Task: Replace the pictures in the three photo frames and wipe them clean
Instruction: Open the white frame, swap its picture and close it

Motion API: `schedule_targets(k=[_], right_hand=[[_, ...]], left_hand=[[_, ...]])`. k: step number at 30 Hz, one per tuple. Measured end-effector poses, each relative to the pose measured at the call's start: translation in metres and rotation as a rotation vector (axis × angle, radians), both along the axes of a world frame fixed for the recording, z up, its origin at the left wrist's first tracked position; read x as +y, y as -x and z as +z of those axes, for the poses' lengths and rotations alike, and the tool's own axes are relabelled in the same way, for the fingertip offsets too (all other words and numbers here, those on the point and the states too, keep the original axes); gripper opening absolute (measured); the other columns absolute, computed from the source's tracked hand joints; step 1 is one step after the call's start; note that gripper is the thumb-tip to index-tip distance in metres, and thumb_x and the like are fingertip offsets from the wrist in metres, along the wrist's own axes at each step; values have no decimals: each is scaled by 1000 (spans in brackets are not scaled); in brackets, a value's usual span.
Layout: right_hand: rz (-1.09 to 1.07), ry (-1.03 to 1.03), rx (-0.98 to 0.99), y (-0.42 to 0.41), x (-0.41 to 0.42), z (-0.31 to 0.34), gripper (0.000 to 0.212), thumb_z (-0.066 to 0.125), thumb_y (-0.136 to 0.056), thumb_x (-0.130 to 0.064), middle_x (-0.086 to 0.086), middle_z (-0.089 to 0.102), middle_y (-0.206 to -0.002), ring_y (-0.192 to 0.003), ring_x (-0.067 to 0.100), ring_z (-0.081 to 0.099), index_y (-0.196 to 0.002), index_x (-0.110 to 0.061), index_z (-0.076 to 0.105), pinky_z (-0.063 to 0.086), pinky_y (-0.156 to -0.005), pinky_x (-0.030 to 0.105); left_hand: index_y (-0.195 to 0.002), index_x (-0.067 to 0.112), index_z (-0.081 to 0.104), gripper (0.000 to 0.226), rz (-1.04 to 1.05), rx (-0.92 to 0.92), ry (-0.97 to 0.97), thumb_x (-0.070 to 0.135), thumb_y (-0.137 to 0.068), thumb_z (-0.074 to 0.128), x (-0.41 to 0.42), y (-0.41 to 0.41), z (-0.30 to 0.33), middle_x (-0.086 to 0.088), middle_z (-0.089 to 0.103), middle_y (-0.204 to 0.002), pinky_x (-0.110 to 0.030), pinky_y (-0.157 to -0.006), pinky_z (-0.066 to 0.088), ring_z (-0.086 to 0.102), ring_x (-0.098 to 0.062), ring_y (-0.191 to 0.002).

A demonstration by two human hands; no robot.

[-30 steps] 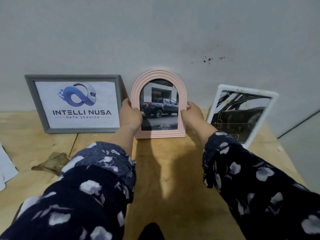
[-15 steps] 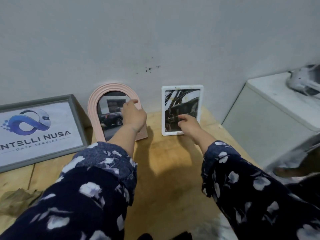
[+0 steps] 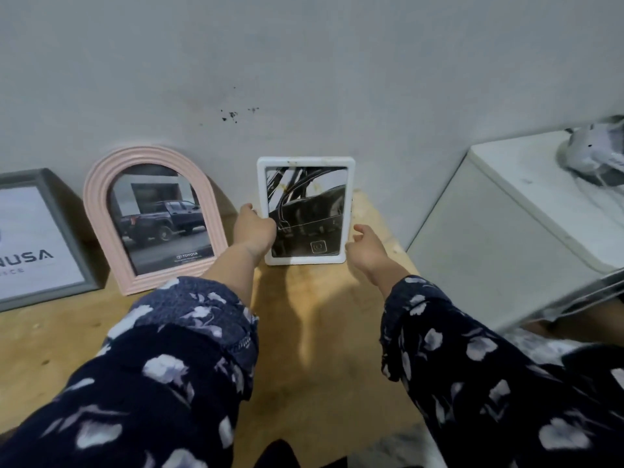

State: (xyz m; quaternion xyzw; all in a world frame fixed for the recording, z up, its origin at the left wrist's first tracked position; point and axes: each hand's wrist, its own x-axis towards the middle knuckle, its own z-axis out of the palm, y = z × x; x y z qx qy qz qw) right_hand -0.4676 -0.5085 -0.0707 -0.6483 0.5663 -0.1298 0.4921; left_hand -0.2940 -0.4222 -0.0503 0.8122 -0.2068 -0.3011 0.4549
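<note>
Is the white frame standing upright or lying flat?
Upright: the white frame stands on its bottom edge against the wall.

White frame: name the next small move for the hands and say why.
Probably bring the right hand in onto the white frame's right edge. The left hand already grips its left edge, while the right hovers open just beside it, not touching. The frame stands against the wall, so a two-sided hold seems needed before lifting it.
</note>
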Motion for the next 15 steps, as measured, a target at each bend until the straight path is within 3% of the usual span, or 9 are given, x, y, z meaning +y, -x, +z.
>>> schedule_targets(k=[3, 5, 7, 11, 15], right_hand=[[64, 15, 10, -5, -13, -10, 47, 43, -97, -6, 6, 48, -141, -119, 25, 52, -143, -13, 35, 43, -89, 29], [101, 40, 15, -8, -20, -18, 38, 43, -98, -8, 6, 55, -132, -115, 26, 55, -136, -10, 43, 45, -93, 33], [126, 72, 40, -9, -23, -24, 30, 43, -98, -10, 7, 58, -122, -109, 27, 56, -128, -9, 48, 46, -94, 37], [139, 120, 36, -10, -22, -27, 27, 41, -98, -12, 3, 56, -102, -94, 26, 57, -125, -11, 49, 48, -83, 38], [161, 174, -18, -14, -16, -9, 36, 37, -98, -9, 1, 55, -101, -85, 20, 56, -133, -17, 44, 49, -74, 34]], left_hand=[[-149, 12, 25, 61, 28, 17, 12, 6, -93, 49, -8, 5, -12, -11, 48, -139, -31, -82, 49, 58, -23, -103], [-149, 14, 25, 63, 56, 24, 20, 7, -92, 49, -12, 10, -17, -11, 49, -137, -30, -75, 49, 58, -13, -85], [-150, 15, 22, 66, 91, 30, 32, 7, -91, 49, -14, 14, -19, -11, 49, -137, -30, -74, 51, 56, -9, -79], [-152, 16, 17, 69, 150, 81, 77, 9, -91, 48, -15, 21, -16, -10, 46, -139, -25, -70, 45, 55, -9, -82], [-152, 11, 14, 68, 237, 146, 104, 9, -92, 46, -5, 26, -6, -11, 39, -145, -32, -87, 44, 52, -22, -107]])
